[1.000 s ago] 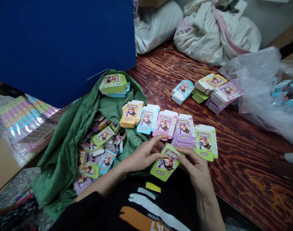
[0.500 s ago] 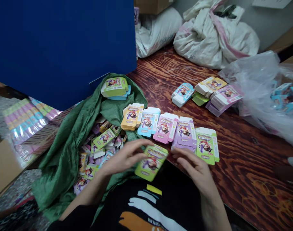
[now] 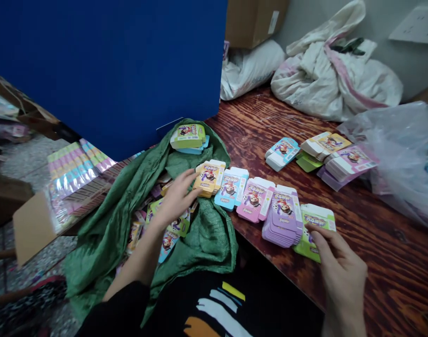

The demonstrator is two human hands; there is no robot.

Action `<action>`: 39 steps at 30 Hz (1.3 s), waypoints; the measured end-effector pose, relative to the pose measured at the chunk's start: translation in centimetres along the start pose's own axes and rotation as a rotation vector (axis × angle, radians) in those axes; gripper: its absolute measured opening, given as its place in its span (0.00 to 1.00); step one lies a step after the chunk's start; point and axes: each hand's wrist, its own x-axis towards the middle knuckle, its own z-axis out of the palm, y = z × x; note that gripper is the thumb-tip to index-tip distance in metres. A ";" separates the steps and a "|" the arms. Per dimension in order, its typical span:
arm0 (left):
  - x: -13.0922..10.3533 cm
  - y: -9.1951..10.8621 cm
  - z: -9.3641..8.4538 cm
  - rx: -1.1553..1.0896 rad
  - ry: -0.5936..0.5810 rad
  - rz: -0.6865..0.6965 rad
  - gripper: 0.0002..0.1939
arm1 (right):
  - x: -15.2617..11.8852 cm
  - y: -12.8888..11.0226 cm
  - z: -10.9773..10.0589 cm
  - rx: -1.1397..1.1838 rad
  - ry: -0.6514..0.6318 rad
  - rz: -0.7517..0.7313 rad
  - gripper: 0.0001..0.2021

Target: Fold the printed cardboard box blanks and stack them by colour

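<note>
My left hand (image 3: 177, 197) reaches to the yellow card boxes (image 3: 209, 177) at the left end of a row, its fingertips at their left edge. My right hand (image 3: 336, 255) is at the green card box (image 3: 314, 224) at the right end, thumb and fingers over its lower part. Between them lie a blue box (image 3: 231, 187), a pink box (image 3: 255, 199) and a fanned stack of purple boxes (image 3: 282, 215). A green cloth (image 3: 214, 236) hangs at the table edge around a heap of mixed boxes (image 3: 168, 243), partly hidden by my left forearm.
Further back on the wooden table (image 3: 247, 119) are more stacks of boxes (image 3: 347, 161), a clear plastic bag (image 3: 403, 159) and a white sack (image 3: 336, 79). A large blue panel (image 3: 108, 70) rises at the left. Green boxes (image 3: 188, 135) sit on the cloth's back part.
The green box has left my left hand, which is now at the yellow boxes. My right hand has moved right to the green box in the row. The view has shifted left.
</note>
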 end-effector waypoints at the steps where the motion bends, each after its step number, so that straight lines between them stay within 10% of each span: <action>1: 1.2 1.0 1.3 0.018 0.007 0.011 0.26 | 0.2 0.1 0.4 -0.056 0.007 -0.087 0.18; 9: 6.2 3.3 7.1 0.280 -0.038 -0.214 0.30 | 1.9 5.1 2.0 -0.587 0.043 -0.246 0.31; 19: 5.8 2.3 6.5 0.282 -0.035 -0.328 0.33 | 1.6 5.5 3.1 -0.741 0.082 -0.288 0.30; 28: 5.9 1.7 6.2 0.289 -0.151 -0.156 0.32 | 1.6 5.8 2.9 -0.718 0.081 -0.282 0.31; 39: 5.3 1.1 4.8 0.012 0.038 -0.087 0.39 | 1.9 5.2 1.4 -0.549 0.160 -0.377 0.28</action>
